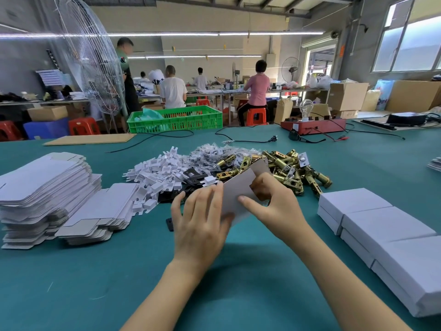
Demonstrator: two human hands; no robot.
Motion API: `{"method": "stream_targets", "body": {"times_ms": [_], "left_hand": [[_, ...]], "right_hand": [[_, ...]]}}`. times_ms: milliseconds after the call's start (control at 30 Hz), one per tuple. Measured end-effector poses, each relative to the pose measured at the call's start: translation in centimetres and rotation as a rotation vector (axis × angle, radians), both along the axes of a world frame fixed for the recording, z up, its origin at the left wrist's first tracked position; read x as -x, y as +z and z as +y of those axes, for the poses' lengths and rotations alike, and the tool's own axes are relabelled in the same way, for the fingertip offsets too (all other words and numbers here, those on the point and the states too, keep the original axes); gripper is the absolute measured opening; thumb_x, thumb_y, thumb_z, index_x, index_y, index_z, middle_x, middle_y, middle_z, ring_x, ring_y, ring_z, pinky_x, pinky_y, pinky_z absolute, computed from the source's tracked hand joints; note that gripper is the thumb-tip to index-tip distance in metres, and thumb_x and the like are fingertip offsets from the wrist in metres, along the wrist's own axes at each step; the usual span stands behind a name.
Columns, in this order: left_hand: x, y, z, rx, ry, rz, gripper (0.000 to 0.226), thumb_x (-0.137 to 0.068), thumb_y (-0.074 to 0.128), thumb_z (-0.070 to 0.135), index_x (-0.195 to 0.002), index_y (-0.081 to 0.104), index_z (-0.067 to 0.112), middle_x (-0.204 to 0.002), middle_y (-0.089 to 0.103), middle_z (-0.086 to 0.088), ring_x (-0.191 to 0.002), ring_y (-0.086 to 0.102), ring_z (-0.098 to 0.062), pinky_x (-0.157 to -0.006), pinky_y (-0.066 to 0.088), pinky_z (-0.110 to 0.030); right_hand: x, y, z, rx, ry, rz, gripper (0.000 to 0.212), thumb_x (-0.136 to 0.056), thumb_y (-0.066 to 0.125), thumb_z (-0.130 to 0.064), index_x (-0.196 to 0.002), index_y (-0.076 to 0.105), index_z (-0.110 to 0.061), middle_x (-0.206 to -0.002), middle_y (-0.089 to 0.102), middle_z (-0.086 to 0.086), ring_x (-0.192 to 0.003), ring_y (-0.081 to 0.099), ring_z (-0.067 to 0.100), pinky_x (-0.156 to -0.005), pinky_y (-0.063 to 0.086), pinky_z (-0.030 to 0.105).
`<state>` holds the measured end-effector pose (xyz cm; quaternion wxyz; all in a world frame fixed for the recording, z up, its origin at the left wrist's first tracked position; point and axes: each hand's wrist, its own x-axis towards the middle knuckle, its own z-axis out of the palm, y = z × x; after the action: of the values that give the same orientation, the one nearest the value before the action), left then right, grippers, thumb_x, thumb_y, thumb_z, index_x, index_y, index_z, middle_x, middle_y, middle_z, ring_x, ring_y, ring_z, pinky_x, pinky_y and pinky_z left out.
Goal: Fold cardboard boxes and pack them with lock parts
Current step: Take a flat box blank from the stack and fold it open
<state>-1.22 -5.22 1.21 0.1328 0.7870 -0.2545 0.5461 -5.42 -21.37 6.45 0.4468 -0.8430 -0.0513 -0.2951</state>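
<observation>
Apparently to shape it, the left hand (200,218) and the right hand (272,201) both pinch one cardboard box blank (238,189) above the green table (71,283), just before the brass latches (286,168).

You have a teal table (238,271) before you, with pale grey flat box blanks (45,187) and folded boxes (381,225), white plastic pieces (157,173), brass-gold latches (286,168), and a bright green crate (176,118).

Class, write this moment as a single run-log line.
step: folding box | left hand: grips box blank | right hand: bends its flap | latches: piled behind | finished boxes: right
</observation>
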Motion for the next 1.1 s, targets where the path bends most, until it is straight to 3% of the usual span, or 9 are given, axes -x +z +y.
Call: {"method": "stream_targets", "body": {"times_ms": [67,133,300,433,533,767,900,1000,1100], "left_hand": [[0.4,-0.3,-0.7,-0.048,0.085,0.113,0.089,-0.071,0.075,0.055,-0.136,0.043,0.003,-0.126,0.059,-0.02,-0.119,0.047,-0.031,-0.101,0.036,-0.061],[0.3,-0.4,-0.7,-0.046,0.12,0.162,0.103,-0.064,0.072,0.063,-0.139,0.038,0.002,-0.131,0.052,-0.023,-0.124,0.046,-0.035,-0.104,0.032,-0.065],[-0.5,-0.2,0.2,0.006,0.078,0.096,0.087,-0.077,0.05,0.061,-0.138,0.037,0.0,-0.126,0.041,-0.018,-0.118,0.043,-0.035,-0.107,0.031,-0.062],[-0.5,-0.4,-0.3,0.001,0.017,0.106,0.079,-0.074,0.054,0.048,-0.134,0.038,0.0,-0.114,0.058,-0.025,-0.113,0.045,-0.034,-0.102,0.041,-0.06],[-0.5,-0.4,-0.3,-0.012,-0.015,0.121,0.077,-0.07,0.061,0.042,-0.131,0.041,0.001,-0.109,0.063,-0.023,-0.105,0.054,-0.036,-0.094,0.049,-0.051],[-0.3,-0.2,-0.2,0.015,-0.041,0.153,0.073,-0.07,0.06,0.048,-0.126,0.043,0.004,-0.103,0.065,-0.02,-0.096,0.064,-0.036,-0.088,0.05,-0.046],[-0.4,-0.2,-0.5,0.032,-0.066,0.145,0.074,-0.07,0.057,0.052,-0.123,0.044,0.003,-0.101,0.065,-0.02,-0.096,0.062,-0.035,-0.089,0.041,-0.04],[-0.4,0.1,-0.6,0.043,-0.082,0.108,0.068,-0.071,0.054,0.052,-0.118,0.045,0.003,-0.096,0.066,-0.019,-0.089,0.058,-0.033,-0.078,0.042,-0.038],[-0.3,0.5,-0.7,0.062,-0.093,0.086,0.05,-0.086,0.043,0.046,-0.112,0.047,0.003,-0.087,0.064,-0.016,-0.071,0.061,-0.034,-0.06,0.046,-0.038]], "right_hand": [[0.2,-0.1,1.0,-0.072,-0.018,0.027,0.021,-0.078,0.076,-0.019,-0.08,0.058,-0.029,-0.077,0.069,-0.011,-0.078,0.064,0.005,-0.071,0.048,0.025],[0.5,-0.3,2.4,-0.168,-0.042,0.024,0.023,-0.078,0.077,-0.021,-0.075,0.059,-0.034,-0.072,0.07,-0.011,-0.073,0.064,0.003,-0.069,0.047,0.024],[1.0,0.1,3.7,-0.144,0.057,0.104,0.015,-0.083,0.07,-0.019,-0.072,0.059,-0.016,-0.063,0.066,-0.001,-0.06,0.055,0.013,-0.064,0.053,0.043],[1.3,0.7,3.4,0.267,-0.077,0.137,0.044,-0.083,0.064,-0.03,-0.057,0.032,-0.015,-0.051,0.037,0.003,-0.055,0.032,0.021,-0.052,0.03,0.034],[1.8,0.9,3.4,0.463,-0.207,0.115,0.049,-0.084,0.059,-0.042,-0.057,0.026,-0.017,-0.052,0.035,0.003,-0.056,0.034,0.02,-0.049,0.024,0.031],[1.2,0.1,3.7,0.124,0.051,0.056,0.048,-0.088,0.067,-0.021,-0.058,0.03,-0.022,-0.051,0.03,-0.004,-0.052,0.03,0.011,-0.051,0.021,0.026],[0.9,-0.5,3.6,0.167,0.026,0.012,0.045,-0.09,0.065,-0.021,-0.061,0.031,-0.023,-0.051,0.033,-0.006,-0.053,0.034,0.012,-0.051,0.024,0.026],[0.9,-0.6,3.7,0.248,0.008,-0.039,0.038,-0.091,0.064,-0.024,-0.067,0.034,-0.022,-0.052,0.034,-0.009,-0.057,0.035,0.018,-0.055,0.032,0.038],[0.8,-0.9,3.8,0.303,-0.025,-0.098,0.03,-0.09,0.064,-0.026,-0.075,0.039,-0.02,-0.057,0.037,-0.012,-0.059,0.041,0.023,-0.054,0.033,0.038]]}}
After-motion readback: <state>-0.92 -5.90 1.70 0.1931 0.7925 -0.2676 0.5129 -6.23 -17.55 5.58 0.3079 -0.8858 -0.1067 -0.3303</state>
